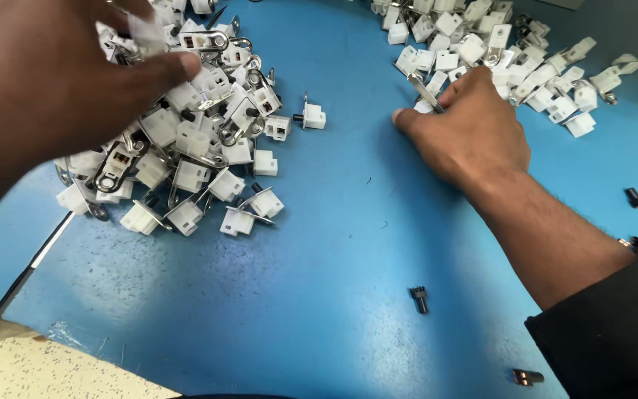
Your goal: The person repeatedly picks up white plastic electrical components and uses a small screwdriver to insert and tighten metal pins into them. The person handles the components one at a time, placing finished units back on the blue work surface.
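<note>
Landmark: lone white switch part (312,116) on the blue tabletop (319,295).

- Far left of it: left hand (46,81), close to the camera and blurred, fingers spread over the left heap of white parts (186,148); whether anything is pinched cannot be told. Risk: sweep of the fingers scattering the heap's loose edge.
- Below it, toward the near edge: small black pin (419,298) (stray, easily brushed off the tabletop by a sleeve).
- Right of it: right hand (467,129), curled, fingers grasping a metal strip piece (425,92) at the edge of the right heap (511,52). Risk: thin strip slipping from the fingertips back among the parts.
- Far right of it: more black pins (636,197), near the dark sleeve (614,332); risk of the sleeve knocking them.
</note>
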`<state>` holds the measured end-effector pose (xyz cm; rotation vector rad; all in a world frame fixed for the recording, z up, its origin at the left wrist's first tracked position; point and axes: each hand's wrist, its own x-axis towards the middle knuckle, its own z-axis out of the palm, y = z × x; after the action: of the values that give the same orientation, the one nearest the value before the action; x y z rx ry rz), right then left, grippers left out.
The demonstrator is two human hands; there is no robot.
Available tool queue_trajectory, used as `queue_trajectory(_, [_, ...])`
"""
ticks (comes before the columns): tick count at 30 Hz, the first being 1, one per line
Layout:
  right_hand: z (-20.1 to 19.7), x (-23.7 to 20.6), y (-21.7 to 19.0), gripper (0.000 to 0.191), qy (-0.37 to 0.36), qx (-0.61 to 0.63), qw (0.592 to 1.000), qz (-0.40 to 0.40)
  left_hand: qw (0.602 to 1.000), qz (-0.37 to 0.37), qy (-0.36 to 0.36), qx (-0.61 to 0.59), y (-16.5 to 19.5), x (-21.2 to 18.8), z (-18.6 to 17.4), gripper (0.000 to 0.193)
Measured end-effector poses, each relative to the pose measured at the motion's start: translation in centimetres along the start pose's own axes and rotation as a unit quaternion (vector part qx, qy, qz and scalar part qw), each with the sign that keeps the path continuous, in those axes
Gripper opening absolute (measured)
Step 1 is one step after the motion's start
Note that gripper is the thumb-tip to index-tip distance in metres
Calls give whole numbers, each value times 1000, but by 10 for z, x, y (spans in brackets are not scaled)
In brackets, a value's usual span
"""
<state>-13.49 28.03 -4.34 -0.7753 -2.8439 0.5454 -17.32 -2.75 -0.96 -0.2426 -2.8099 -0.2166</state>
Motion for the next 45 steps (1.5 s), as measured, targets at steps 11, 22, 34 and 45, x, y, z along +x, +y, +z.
queue_trajectory(11, [-54,-108,60,31,-197,271,941,54,585,-134,-364,-712,138,-82,7,53])
queue_trajectory(22, [-60,-171,209,35,-88,59,986,-125,648,-143,-492,-564,120,-106,-16,52])
queue_trajectory(34, [-100,-162,74,24,16,394,919,9,576,-26,-505,-642,138,-117,-32,38])
queue_trajectory(45, [-94,-165,77,17,27,269,941,-203,593,97,-504,-621,127,-111,-36,37])
